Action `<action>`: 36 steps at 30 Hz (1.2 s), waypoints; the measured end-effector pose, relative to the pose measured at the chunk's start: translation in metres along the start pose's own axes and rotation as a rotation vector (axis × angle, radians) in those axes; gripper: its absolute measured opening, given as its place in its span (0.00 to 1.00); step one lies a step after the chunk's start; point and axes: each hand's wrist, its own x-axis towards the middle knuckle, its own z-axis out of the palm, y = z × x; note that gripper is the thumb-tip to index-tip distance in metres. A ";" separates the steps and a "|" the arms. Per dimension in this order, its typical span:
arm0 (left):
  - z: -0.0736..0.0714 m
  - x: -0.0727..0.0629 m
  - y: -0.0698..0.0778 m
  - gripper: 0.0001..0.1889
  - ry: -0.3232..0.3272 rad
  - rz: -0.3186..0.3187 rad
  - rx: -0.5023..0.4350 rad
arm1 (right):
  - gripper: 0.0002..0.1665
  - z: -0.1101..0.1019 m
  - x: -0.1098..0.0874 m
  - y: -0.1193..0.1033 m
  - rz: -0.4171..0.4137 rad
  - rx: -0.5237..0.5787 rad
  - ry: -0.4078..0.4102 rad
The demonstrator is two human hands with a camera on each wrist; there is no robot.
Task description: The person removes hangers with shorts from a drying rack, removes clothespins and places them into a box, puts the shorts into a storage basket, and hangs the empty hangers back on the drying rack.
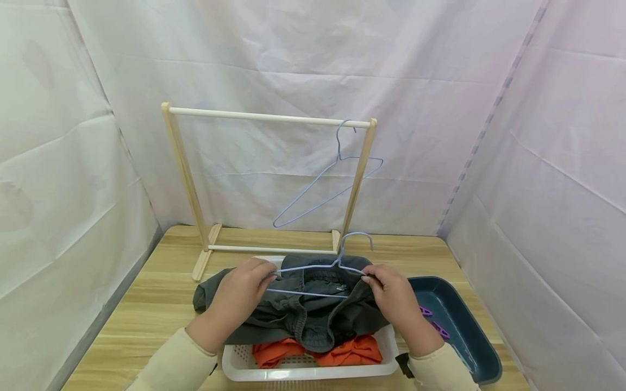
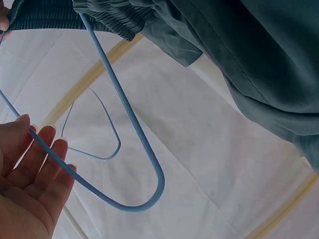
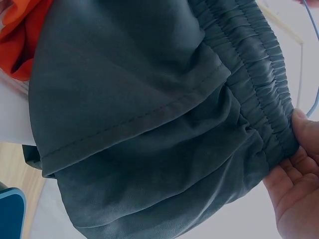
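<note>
Dark grey pants [image 1: 264, 314] with a gathered elastic waistband [image 3: 256, 74] lie bunched over the basket. A light blue wire hanger [image 1: 305, 294] lies across the waist opening, its hook up. My left hand [image 1: 239, 290] pinches the hanger near its left end; in the left wrist view, that rounded end sticks out bare past the fingers [image 2: 47, 167]. On the other side, my right hand [image 1: 396, 298] pinches the edge of the waistband, with the hanger's right shoulder running to the fingertips. The hanger's right end is hidden by cloth and hand.
Orange cloth [image 1: 349, 352] lies in the white basket [image 1: 313, 373] beneath the pants. A wooden rack [image 1: 269, 117] stands behind, with a second blue hanger [image 1: 313, 184] on its top bar. At right is a dark blue tray [image 1: 476, 336] holding purple clips [image 1: 440, 329].
</note>
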 end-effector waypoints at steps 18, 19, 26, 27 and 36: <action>-0.002 0.002 0.002 0.08 -0.065 -0.015 0.024 | 0.07 -0.001 0.001 -0.006 -0.011 -0.001 -0.023; -0.002 0.002 0.002 0.09 -0.061 -0.008 0.030 | 0.07 -0.001 0.001 -0.006 -0.010 0.003 -0.025; -0.004 0.000 -0.001 0.12 -0.026 0.015 0.053 | 0.07 -0.001 0.002 -0.008 -0.007 0.015 -0.042; -0.004 0.000 -0.001 0.13 -0.025 0.016 0.052 | 0.08 -0.001 0.002 -0.009 -0.006 0.014 -0.047; -0.006 -0.002 -0.007 0.14 0.039 0.040 0.060 | 0.09 -0.004 0.007 -0.010 0.001 0.025 -0.124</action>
